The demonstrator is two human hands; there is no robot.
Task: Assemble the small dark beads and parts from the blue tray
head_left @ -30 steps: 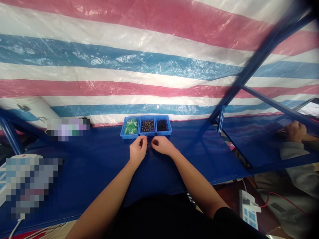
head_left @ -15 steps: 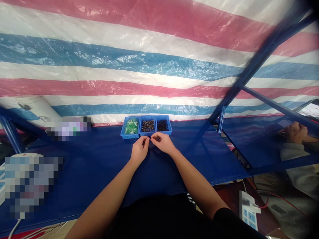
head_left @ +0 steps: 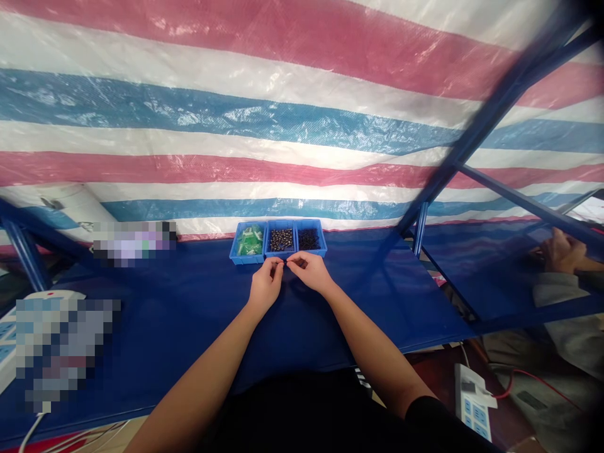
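Note:
My left hand [head_left: 267,281] and my right hand [head_left: 309,270] meet fingertip to fingertip just in front of three blue bins. Both are closed in a pinch, with a tiny dark piece between them, too small to name. The left bin [head_left: 248,258] holds green and clear plastic packets [head_left: 250,240]. Small metallic pieces [head_left: 281,239] fill the middle bin [head_left: 282,254]. In the right bin [head_left: 323,250] lie small black pieces [head_left: 308,239] that look like screws. My right fingers partly cover the front rims of the middle and right bins.
The bins stand on a blue table [head_left: 189,327] against a striped plastic sheet [head_left: 264,163]. At the left lie a white power strip [head_left: 56,308] and blurred-out items. Blue metal posts [head_left: 419,229] rise on the right, where another person's hands [head_left: 564,251] show. A second power strip [head_left: 474,409] sits lower right.
The hands keep their pinch in front of the bins with barely any movement. The whole view has shifted very slightly.

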